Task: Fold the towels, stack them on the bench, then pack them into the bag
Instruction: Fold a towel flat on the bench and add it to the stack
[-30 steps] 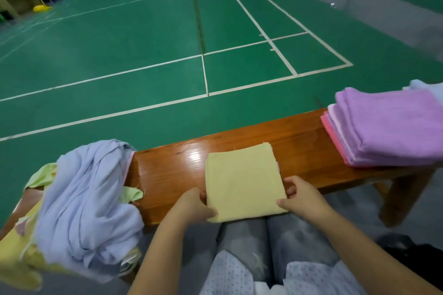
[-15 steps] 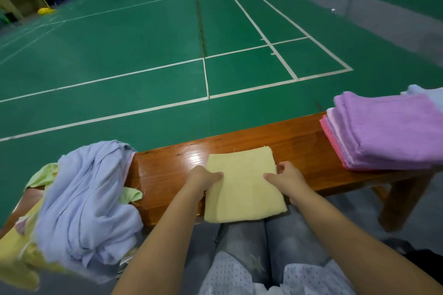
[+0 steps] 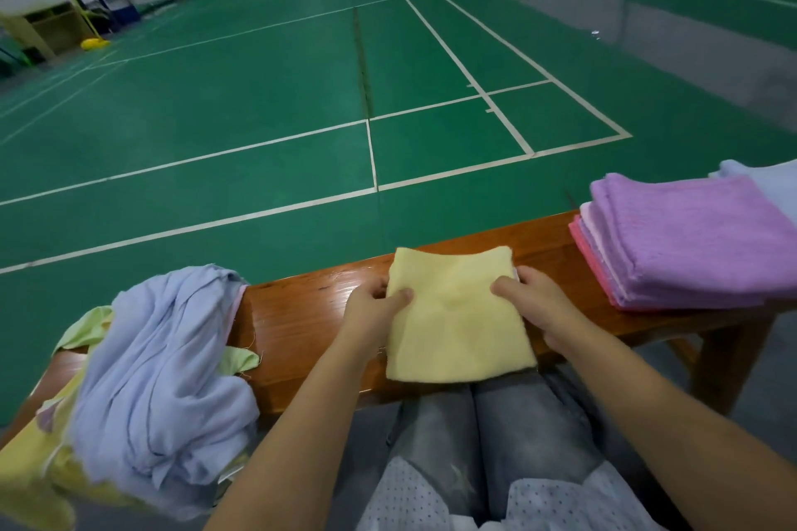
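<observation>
I sit at a long wooden tabletop [image 3: 310,310] that runs from left to right in front of me, with my knees in grey trousers [image 3: 487,440] tucked under its near edge. A folded yellow towel [image 3: 457,315] lies in the middle of it, its near edge hanging just over the rim toward my lap.

My left hand [image 3: 373,315] grips the towel's left edge, the thumb pressed on top of the cloth and the fingers curled beneath it. My right hand [image 3: 528,302] grips the right edge the same way, thumb on top and fingers wrapped round the side. Both hands sit near the far half of the towel, level with each other.

To my right, on the same tabletop and well apart from the yellow towel, stands a neat stack of folded towels [image 3: 690,241]: purple on top, pale layers under it, pink at the bottom. A pale blue cloth [image 3: 763,181] shows just behind the stack.

To my left a loose heap of unfolded towels [image 3: 159,362] covers that end of the tabletop, a crumpled pale blue one on top with yellow and light green pieces poking out below.

Beyond the tabletop stretches a green court floor [image 3: 215,99] marked with white lines.
</observation>
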### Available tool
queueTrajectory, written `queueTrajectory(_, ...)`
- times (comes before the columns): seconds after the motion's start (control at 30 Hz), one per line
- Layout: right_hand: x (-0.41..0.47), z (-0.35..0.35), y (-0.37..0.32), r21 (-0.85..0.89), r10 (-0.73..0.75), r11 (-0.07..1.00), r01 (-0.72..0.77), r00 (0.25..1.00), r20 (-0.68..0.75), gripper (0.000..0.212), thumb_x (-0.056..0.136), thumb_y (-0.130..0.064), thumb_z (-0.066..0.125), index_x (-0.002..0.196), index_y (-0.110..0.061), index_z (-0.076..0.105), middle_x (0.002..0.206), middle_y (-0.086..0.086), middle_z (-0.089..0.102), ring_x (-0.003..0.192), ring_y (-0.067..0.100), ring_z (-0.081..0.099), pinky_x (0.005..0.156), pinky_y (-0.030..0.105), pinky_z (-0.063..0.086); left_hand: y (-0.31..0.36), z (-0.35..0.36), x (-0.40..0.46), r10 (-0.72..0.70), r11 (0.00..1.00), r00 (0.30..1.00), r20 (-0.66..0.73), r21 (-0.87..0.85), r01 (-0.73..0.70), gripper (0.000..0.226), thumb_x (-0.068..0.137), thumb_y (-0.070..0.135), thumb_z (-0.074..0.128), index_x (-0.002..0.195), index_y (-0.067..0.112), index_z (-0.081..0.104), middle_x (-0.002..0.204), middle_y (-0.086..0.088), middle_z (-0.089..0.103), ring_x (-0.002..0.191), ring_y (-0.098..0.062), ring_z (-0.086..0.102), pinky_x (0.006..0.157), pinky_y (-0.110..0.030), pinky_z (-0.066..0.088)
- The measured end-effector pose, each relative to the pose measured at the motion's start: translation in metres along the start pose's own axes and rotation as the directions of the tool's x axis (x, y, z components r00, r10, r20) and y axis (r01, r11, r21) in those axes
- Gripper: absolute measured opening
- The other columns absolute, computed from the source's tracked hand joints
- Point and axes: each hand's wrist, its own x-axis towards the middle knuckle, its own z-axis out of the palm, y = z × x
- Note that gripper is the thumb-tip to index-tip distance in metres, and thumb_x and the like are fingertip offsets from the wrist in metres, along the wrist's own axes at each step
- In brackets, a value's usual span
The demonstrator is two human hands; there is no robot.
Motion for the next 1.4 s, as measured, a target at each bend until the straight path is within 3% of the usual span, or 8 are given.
queueTrajectory(0.13,-0.017,-0.045,-0.029,-0.090,-0.149,0.986,0.144,0.987,-0.053,0.017,0.094,-0.022,0.049,0.109,-0.015,0.051,0.097,-0.001,0.057,0.086,0.014,0.054,0.063,0.029,0.041,0.034,0.021,-0.007,0.062,0.974,0.996,0.064,-0.222,-0.046,0.014,0.092,0.022,0.063,0.101,0.013,0.058,0.100,-0.006,0.068,0.085,-0.022,0.065,0.078,-0.043,0.055)
queueTrajectory(0.23,-0.032,-0.084,-0.046,-0.102,-0.257,0.965,0.243,0.954,-0.152,0.013,0.091,-0.020,0.051,0.103,-0.014,0.055,0.095,0.002,0.061,0.087,0.018,0.058,0.068,0.032,0.046,0.060,0.047,-0.012,0.117,0.937,0.982,0.145,-0.343,-0.061,0.009,0.094,0.019,0.060,0.097,0.012,0.054,0.092,-0.006,0.068,0.076,-0.020,0.064,0.066,-0.036,0.054)
queueTrajectory(0.47,-0.046,-0.176,-0.055,-0.058,-0.295,0.955,0.291,0.915,-0.275,0.007,0.087,-0.011,0.058,0.086,-0.013,0.051,0.085,0.007,0.053,0.076,0.020,0.051,0.066,0.033,0.039,0.113,0.124,-0.021,0.182,0.921,0.937,0.299,-0.387,-0.055,0.010,0.096,0.020,0.056,0.101,0.014,0.051,0.096,-0.006,0.065,0.077,-0.017,0.065,0.063,-0.033,0.054)
queueTrajectory(0.7,-0.034,-0.254,-0.052,0.015,-0.190,0.976,0.219,0.878,-0.439,0.014,0.083,-0.006,0.063,0.088,-0.014,0.052,0.087,0.009,0.056,0.072,0.021,0.054,0.063,0.032,0.043,0.147,0.200,-0.015,0.204,0.930,0.893,0.400,-0.364,-0.050,0.018,0.096,0.021,0.056,0.112,0.016,0.049,0.115,-0.011,0.061,0.099,-0.025,0.062,0.089,-0.051,0.053)
queueTrajectory(1.07,0.034,-0.298,-0.012,-0.250,-0.056,0.966,-0.071,0.884,-0.465,0.024,0.081,-0.021,0.069,0.092,-0.013,0.050,0.094,0.007,0.051,0.080,0.019,0.045,0.058,0.029,0.033,0.144,0.265,0.021,0.042,0.977,0.927,0.373,-0.210,0.040,0.025,0.096,0.020,0.056,0.116,0.011,0.044,0.119,-0.011,0.056,0.099,-0.023,0.058,0.089,-0.045,0.053)
queueTrajectory(1.27,0.048,-0.303,-0.006,-0.438,-0.036,0.879,-0.187,0.892,-0.451,0.056,0.086,-0.040,0.066,0.125,-0.007,0.045,0.127,0.011,0.051,0.099,0.022,0.047,0.077,0.030,0.036,0.132,0.266,0.034,0.203,0.976,0.952,0.231,0.035,-0.216,0.028,0.093,0.029,0.060,0.112,0.016,0.043,0.121,-0.004,0.052,0.102,-0.017,0.051,0.088,-0.031,0.045)
queueTrajectory(1.33,0.050,-0.303,-0.007,-0.435,0.062,0.864,-0.253,0.911,-0.407,0.069,0.088,-0.047,0.061,0.139,-0.008,0.035,0.139,0.011,0.044,0.110,0.027,0.049,0.078,0.032,0.037,0.129,0.264,0.036,0.118,0.988,0.965,0.232,0.067,-0.137,0.048,0.087,0.040,0.066,0.120,0.014,0.041,0.122,-0.002,0.050,0.107,-0.018,0.051,0.093,-0.035,0.046)
queueTrajectory(1.4,0.053,-0.305,-0.008,-0.418,0.104,0.867,-0.272,0.918,-0.383,0.075,0.087,-0.050,0.060,0.142,-0.010,0.031,0.144,0.011,0.039,0.119,0.030,0.048,0.080,0.034,0.039,0.131,0.261,0.034,-0.103,0.994,0.934,0.343,0.056,0.089,0.059,0.083,0.046,0.069,0.121,0.011,0.041,0.120,-0.005,0.055,0.105,-0.023,0.056,0.084,-0.040,0.051)
